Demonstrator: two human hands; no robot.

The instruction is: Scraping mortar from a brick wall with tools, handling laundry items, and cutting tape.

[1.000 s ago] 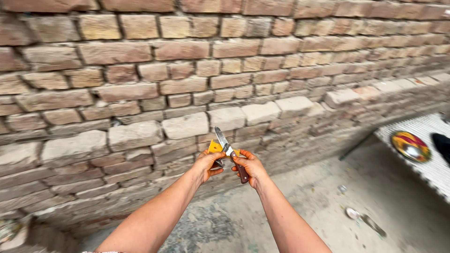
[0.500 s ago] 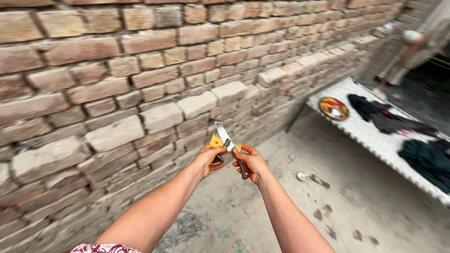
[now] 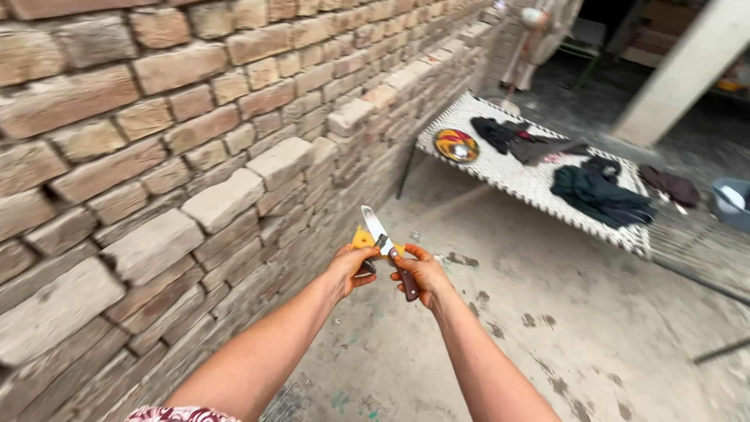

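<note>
**A:** What are the hands doing?

**B:** Both arms reach forward, hands close together. The right hand (image 3: pixel 418 273) is closed around the dark handle of a knife (image 3: pixel 384 244), its pale blade pointing up and away. The left hand (image 3: pixel 351 268) pinches a small yellow wedge-shaped piece (image 3: pixel 362 238), its fingers curled on it, just beside the blade. I cannot tell what the yellow piece is made of.

**A:** Where is this?

**B:** Outdoors, over bare concrete ground (image 3: pixel 547 312). A rough brick wall (image 3: pixel 156 156) runs along the left, with a stepped ledge. To the right, well apart, stands a woven cot (image 3: pixel 531 184) bearing a round colourful plate (image 3: pixel 457 145) and dark clothes (image 3: pixel 598 195). A person (image 3: pixel 539 39) stands far off at the top.

**A:** What could go wrong?

**B:** As I judge it, the blade sits very near the left fingertips, and nothing supports the work from below. A slip of the edge off the small piece could nick a finger. The piece is tiny and held only by a pinch, so it could also drop to the ground.
</note>
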